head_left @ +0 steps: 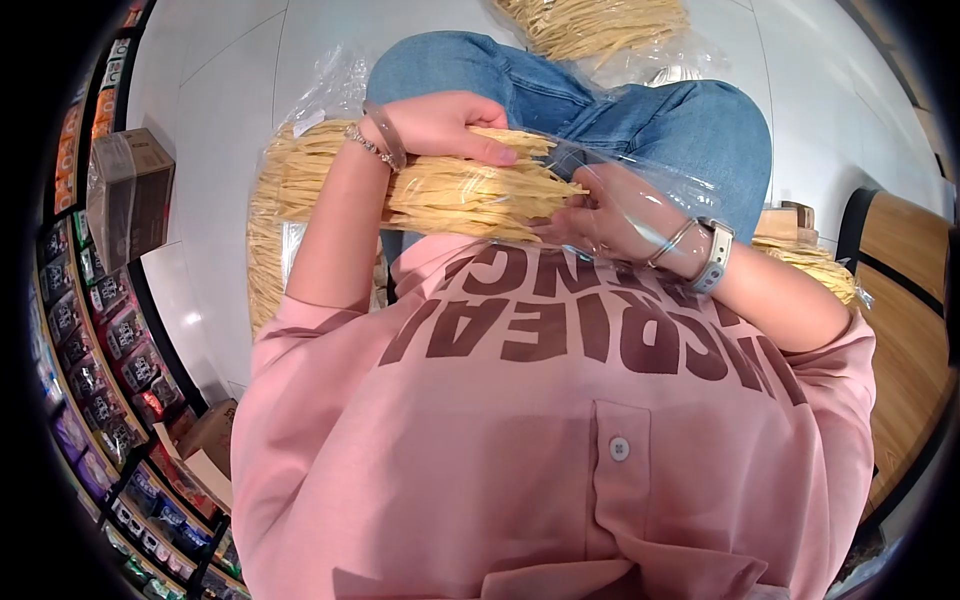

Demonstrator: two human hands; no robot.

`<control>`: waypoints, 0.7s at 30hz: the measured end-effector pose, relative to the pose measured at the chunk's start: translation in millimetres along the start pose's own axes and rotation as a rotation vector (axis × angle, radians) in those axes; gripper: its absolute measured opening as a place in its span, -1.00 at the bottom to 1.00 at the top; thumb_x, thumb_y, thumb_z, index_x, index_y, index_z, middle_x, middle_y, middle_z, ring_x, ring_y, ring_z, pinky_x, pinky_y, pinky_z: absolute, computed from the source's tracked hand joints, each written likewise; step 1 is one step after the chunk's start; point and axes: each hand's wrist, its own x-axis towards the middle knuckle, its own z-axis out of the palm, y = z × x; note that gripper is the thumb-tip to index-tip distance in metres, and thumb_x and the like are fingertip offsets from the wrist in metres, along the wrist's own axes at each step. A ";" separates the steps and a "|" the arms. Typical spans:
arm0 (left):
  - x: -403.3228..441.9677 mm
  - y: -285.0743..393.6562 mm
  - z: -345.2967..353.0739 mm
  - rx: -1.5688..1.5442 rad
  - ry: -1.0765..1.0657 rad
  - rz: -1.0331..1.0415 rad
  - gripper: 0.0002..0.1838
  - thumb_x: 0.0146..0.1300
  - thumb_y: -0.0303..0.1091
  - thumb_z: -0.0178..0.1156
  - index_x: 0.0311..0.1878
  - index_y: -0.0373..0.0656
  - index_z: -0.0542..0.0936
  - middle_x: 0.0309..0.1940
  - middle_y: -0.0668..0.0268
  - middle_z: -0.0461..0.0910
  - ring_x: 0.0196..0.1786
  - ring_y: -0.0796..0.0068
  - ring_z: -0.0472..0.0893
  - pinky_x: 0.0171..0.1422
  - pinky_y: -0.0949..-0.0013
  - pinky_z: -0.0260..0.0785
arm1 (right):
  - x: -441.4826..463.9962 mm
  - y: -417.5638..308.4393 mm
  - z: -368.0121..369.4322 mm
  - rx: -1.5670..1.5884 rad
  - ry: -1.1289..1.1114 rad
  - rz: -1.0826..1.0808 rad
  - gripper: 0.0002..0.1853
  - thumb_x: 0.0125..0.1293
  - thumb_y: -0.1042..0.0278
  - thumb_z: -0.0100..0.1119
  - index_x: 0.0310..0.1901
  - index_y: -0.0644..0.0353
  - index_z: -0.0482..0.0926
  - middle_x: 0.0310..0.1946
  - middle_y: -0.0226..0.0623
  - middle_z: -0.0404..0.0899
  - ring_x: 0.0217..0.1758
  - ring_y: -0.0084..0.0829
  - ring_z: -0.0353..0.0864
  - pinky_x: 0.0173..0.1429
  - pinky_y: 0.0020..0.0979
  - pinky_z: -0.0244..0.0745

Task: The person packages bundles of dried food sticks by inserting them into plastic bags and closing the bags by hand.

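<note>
A bundle of yellow dried bean curd sticks in a clear plastic bag lies across my lap. My left hand is closed over its upper side, with the thumb pressed along the sticks. At the bundle's right end, my right hand has its fingers curled against the stick ends. Clear plastic stretches over that hand and wrist, so some fingers are hard to make out. Under my left forearm is another bag of the same sticks, partly hidden by the arm.
Another bag of sticks lies on the pale tiled floor beyond my knees. More sticks show by my right elbow, near a wooden fixture. At left, a cardboard box stands beside shelves of packaged goods.
</note>
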 end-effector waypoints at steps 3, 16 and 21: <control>1.1 -3.3 -0.4 -0.071 0.010 0.029 -0.67 0.14 -0.10 0.24 -0.34 -0.19 0.45 -0.49 0.53 0.43 -0.42 0.77 0.33 -0.36 0.61 0.22 | -2.0 -0.1 -7.8 -0.019 0.019 -0.101 -0.72 0.12 0.24 0.20 -0.50 0.33 0.47 -0.68 -0.17 0.47 -0.67 -0.43 0.45 -0.54 -0.42 0.34; -1.4 -8.8 -2.9 -0.132 -0.001 0.113 -0.64 0.17 -0.07 0.20 -0.31 -0.21 0.43 -0.46 0.54 0.42 -0.41 0.80 0.33 -0.38 0.66 0.20 | -2.4 3.9 -11.0 -0.055 0.094 -0.308 -0.85 0.09 0.48 0.22 -0.50 0.32 0.45 -0.59 -0.33 0.48 -0.55 -0.57 0.40 -0.45 -0.53 0.32; -2.3 -18.4 -9.8 -0.284 -0.032 0.178 -0.59 0.17 0.01 0.19 -0.29 -0.20 0.42 -0.47 0.55 0.40 -0.41 0.81 0.32 -0.38 0.67 0.19 | -10.1 -1.4 -24.0 0.111 0.093 -0.253 -0.86 0.04 0.45 0.22 -0.52 0.29 0.47 -0.59 -0.31 0.49 -0.52 -0.55 0.43 -0.39 -0.48 0.36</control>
